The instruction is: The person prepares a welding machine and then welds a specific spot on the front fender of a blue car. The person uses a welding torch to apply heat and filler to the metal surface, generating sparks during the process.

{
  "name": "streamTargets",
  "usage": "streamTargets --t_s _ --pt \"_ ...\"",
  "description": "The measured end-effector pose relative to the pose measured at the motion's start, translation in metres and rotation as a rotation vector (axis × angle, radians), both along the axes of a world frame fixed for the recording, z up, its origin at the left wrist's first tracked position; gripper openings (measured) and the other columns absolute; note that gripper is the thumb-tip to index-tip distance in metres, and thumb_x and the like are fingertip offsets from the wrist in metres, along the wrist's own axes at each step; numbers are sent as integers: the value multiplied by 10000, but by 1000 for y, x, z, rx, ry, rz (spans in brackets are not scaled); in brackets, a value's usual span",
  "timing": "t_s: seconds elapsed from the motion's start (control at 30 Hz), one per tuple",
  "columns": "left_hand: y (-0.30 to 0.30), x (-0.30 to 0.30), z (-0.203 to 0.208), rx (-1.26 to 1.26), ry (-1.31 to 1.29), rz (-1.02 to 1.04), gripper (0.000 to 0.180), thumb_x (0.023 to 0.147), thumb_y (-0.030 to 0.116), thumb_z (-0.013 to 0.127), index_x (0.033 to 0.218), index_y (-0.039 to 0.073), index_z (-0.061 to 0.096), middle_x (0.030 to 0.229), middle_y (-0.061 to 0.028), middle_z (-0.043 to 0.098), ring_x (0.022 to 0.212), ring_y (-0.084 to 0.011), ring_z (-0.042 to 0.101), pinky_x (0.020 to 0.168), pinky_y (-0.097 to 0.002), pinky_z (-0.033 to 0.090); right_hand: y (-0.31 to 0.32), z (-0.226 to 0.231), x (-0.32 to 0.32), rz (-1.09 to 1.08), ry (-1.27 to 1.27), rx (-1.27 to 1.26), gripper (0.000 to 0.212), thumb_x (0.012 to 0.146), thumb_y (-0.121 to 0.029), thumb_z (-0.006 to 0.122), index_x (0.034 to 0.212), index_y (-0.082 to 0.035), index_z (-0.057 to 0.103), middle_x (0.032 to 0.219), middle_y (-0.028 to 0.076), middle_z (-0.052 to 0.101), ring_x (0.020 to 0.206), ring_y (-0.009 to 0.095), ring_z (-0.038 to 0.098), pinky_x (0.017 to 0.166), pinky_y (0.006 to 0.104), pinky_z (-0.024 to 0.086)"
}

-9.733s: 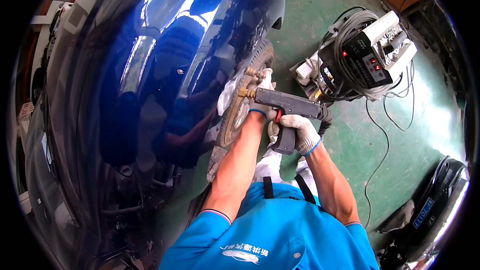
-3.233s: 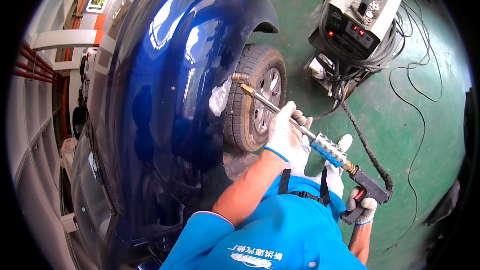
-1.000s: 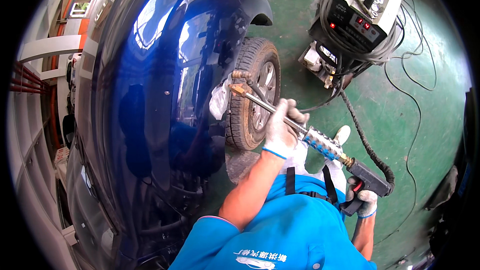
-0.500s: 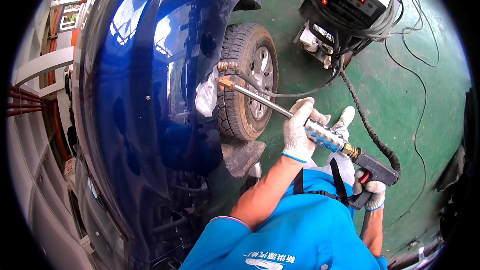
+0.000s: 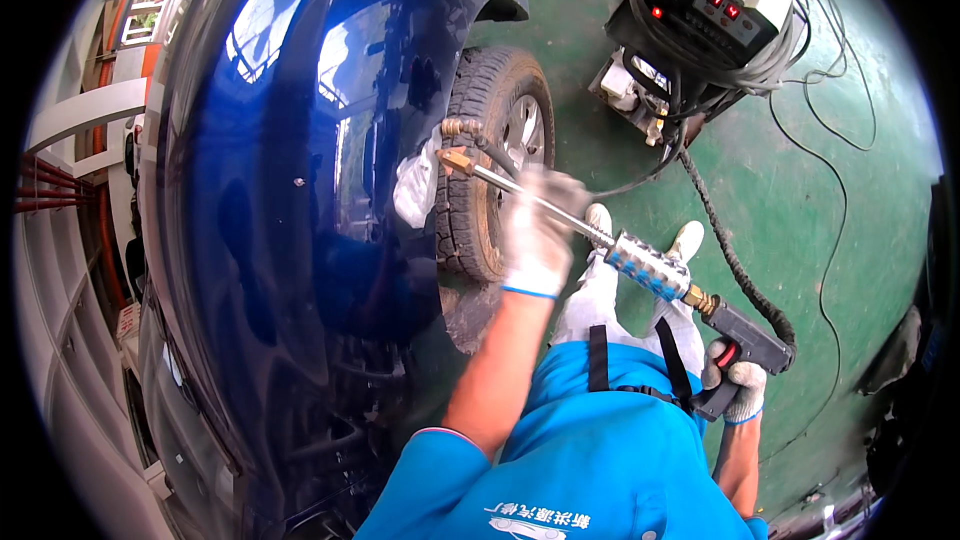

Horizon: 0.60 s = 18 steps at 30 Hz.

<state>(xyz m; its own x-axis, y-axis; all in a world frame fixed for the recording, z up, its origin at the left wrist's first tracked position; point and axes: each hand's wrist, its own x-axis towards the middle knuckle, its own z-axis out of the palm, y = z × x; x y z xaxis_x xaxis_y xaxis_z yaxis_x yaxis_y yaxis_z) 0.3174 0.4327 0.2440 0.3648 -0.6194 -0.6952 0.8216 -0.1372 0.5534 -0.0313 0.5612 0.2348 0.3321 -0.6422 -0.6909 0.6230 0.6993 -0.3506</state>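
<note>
My right hand [image 5: 738, 385], in a white knit glove, is wrapped round the black pistol grip of a slide-hammer dent puller [image 5: 752, 340] with a red trigger. Ahead of the grip its ribbed metal weight [image 5: 648, 266] sits on a long steel rod, which ends in a copper-coloured tip [image 5: 456, 161] by the car's wheel arch. My gloved left hand [image 5: 540, 235] is smeared by motion at the rod, ahead of the weight; whether its fingers close on the rod cannot be made out. Near the tip, a brass-coloured clamp [image 5: 460, 127] with a cable sits beside a white cloth [image 5: 417, 187] on the fender edge.
A blue car body [image 5: 290, 240] fills the left side, with a treaded wheel [image 5: 480, 190] at its edge. A box-shaped power unit [image 5: 715, 10] wrapped in cables stands at the upper right. From it a thick sleeved cable [image 5: 722, 230] runs to the gun across the green floor [image 5: 800, 200].
My left hand has come off the ribbed weight and moved forward and left along the rod. The right hand keeps its hold on the grip, nearly unmoved.
</note>
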Motion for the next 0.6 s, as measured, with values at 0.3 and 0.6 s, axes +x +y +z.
streamTargets --t_s 0.3,0.6 --pt "-34 100 -31 -329 321 43 428 1036 459 479 772 127 543 555 70 292 413 -74 246 399 -243 254 8 -1 0 15 -39 1 545 638 -134 796 1094 101 613 848 171 702 590 276 676 523 366 586" --pt "-56 73 -9 201 -184 187 347 1011 348 585 728 189 465 552 88 240 425 -65 236 409 -246 227 6 6 7 -51 -85 84 467 668 -117 786 1046 107 628 785 186 681 582 283 664 538 372 582"
